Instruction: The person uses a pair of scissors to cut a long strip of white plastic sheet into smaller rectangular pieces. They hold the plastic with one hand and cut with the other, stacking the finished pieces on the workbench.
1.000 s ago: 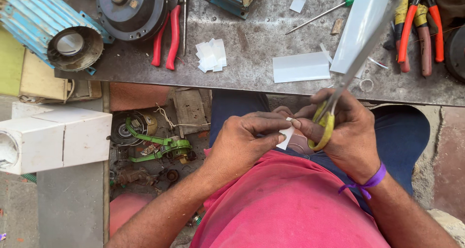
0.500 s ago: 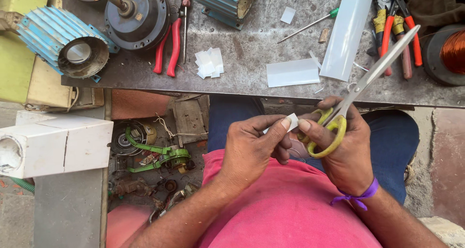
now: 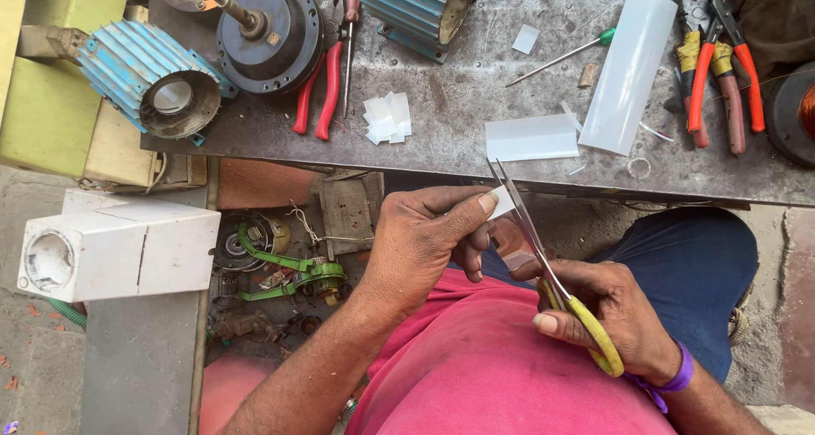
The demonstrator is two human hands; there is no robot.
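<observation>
**Scissors cutting a small white piece**

The left hand (image 3: 424,244) pinched a small white sheet piece (image 3: 503,202) between thumb and fingertips, just below the metal workbench (image 3: 475,78) edge. The right hand (image 3: 615,316), fingers curled through yellow handles, held scissors (image 3: 543,265), blades nearly closed against the piece. Red pliers (image 3: 318,91) lay on the bench.

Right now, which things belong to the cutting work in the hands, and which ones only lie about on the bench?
In use:
- left hand pinching a small white piece
- right hand holding yellow-handled scissors

Lying about:
- stack of small white squares
- white sheet
- long translucent strip
- red pliers
- screwdriver
- blue finned motor housing
</observation>
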